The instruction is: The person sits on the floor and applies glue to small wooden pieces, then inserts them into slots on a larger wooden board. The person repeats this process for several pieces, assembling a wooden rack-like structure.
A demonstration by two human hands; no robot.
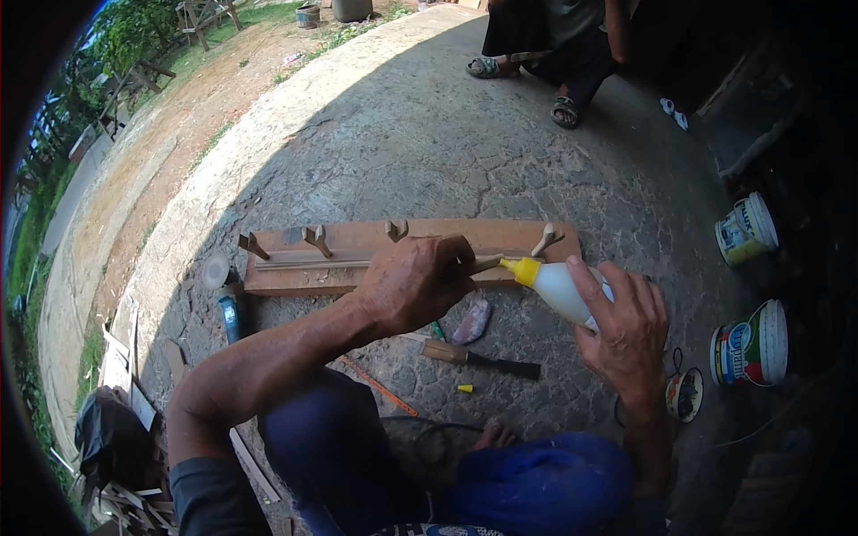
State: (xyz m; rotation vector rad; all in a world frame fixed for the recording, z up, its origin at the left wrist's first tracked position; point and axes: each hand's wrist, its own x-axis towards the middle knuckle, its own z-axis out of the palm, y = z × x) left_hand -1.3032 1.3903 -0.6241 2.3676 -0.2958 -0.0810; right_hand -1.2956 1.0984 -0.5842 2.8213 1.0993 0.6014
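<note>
Left hand (418,281) grasping small light-brown wooden peg (487,263) above long reddish-brown wooden board (487,234). Right hand (627,335) wrapped round white plastic squeeze bottle (567,291), tilted, yellow nozzle (524,271) at peg's end. Four notched brown wooden uprights (316,239) along board. Nearer knees: wooden-handled chisel (469,357) with dark flat blade. Beside board's left end: blue angle grinder (230,314).

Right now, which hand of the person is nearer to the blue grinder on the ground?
Left. The left hand, holding a wooden piece, is to the right of the blue grinder; the right hand, holding a white bottle, is much farther right.
</note>
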